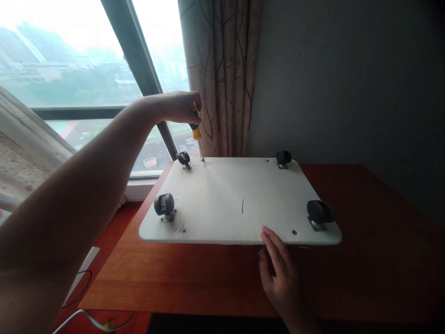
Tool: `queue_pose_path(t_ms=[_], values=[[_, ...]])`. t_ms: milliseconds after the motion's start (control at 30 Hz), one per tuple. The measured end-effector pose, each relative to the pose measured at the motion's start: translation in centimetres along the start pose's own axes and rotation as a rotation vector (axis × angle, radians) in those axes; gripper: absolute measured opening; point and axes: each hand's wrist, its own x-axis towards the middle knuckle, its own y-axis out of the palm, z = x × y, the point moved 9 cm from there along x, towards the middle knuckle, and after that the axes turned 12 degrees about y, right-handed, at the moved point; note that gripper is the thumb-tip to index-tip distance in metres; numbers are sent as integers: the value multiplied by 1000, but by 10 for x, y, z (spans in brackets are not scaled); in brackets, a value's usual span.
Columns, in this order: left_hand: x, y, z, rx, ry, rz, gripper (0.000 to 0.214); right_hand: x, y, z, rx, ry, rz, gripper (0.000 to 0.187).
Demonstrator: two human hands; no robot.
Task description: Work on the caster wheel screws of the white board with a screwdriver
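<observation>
A white board [222,195] with rounded corners lies on the wooden table, a black caster wheel [164,204] standing up near each corner. My left hand [184,106] is closed round the handle of a screwdriver [196,132], dark with a yellow end. Its thin shaft points down to a screw [203,159] at the board's far edge, beside the far left caster [183,158]. At the near edge, my right hand [280,273] has its fingers stretched out, fingertips resting on the board. Another screw [294,232] sits right of those fingertips. Pencil marks [242,206] show on the board.
The reddish wooden table [194,273] reaches past the board on the near and right sides. A window [76,69] and a patterned curtain [222,69] stand behind, with a grey wall [340,83] at right. Cables [91,320] lie on the floor at lower left.
</observation>
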Motion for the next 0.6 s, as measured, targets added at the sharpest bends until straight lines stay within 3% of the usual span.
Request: queue_pose_path(t_ms=[67,233,400,600], values=[[0,4,-5,107,25,38,39,-1,1,-1,-3,1,3,64],[-4,1,-4,239,-69,-18,51,-4,3,-5,-17,7,9,62],[-5,0,-8,221,-14,-4,39,-3,2,-3,-11,2,10,64],[-11,-4,-12,105,-45,-47,59,-1,0,-1,-11,3,-2,63]])
